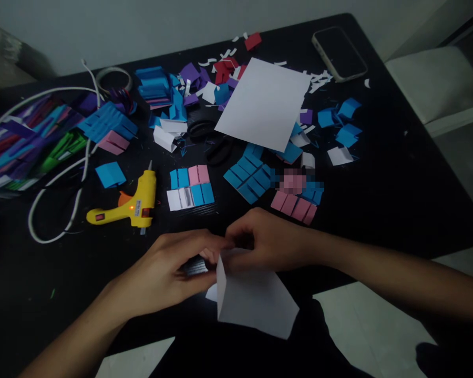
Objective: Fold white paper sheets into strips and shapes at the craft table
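Between my hands, at the table's near edge, is a sheet of white paper (pixel 256 299) bent along a crease, with one flap turned up. My right hand (pixel 260 239) is closed on its upper edge, thumb against the face. My left hand (pixel 181 262) pinches the same paper at the creased side; its fingertips are partly hidden. Just beyond lie a block of blue, pink and white folded paper pieces (pixel 191 187), a blue block (pixel 250 176) and a pink and blue one (pixel 294 205). A yellow glue gun (pixel 142 202) with a lit orange light lies to the left.
A flat white sheet (pixel 264 102) covers paper pieces and scraps at the back. A phone (pixel 339 52) lies at the far right corner. A white cable (pixel 37 239) loops on the left near a tape roll (pixel 114 71) and colored strips (pixel 27 134). Black scissors (pixel 218 149) lie mid-table.
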`<state>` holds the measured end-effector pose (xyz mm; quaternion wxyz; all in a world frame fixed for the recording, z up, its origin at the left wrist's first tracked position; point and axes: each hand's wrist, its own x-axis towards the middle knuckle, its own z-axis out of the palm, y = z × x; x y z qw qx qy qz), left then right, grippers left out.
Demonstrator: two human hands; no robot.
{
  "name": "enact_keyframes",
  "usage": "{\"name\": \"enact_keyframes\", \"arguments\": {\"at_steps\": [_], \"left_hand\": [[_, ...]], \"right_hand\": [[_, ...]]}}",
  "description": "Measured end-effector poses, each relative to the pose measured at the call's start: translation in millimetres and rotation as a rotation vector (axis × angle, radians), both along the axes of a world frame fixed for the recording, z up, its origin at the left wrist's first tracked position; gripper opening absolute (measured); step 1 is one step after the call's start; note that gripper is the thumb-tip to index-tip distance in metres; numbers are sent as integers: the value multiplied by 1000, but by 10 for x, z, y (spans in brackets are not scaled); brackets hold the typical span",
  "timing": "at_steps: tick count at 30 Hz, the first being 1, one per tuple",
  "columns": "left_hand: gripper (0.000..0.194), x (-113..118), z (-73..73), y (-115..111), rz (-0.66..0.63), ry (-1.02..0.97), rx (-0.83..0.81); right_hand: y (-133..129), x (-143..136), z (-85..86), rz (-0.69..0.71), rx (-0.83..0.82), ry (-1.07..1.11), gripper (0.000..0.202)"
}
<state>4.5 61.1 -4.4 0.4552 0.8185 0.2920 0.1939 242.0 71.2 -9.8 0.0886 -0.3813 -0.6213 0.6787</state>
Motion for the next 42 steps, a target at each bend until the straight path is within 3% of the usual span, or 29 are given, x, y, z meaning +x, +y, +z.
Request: {"name": "enact_keyframes", "arguments": {"at_steps": [11, 20, 32, 42], "left_hand": [[34, 11, -16, -8, -2, -15, 4], [28, -55, -13, 30, 63, -26, -10], [28, -44, -7, 31, 49, -22, -9], [35, -39, -11, 26, 102, -52, -34]], "right_hand": [[-15, -7, -7, -15, 58, 11, 22], [114, 152, -30, -37, -192, 119, 22], [86, 116, -4, -43, -184, 120, 13], [50, 68, -5, -121, -125, 112, 21]]}}
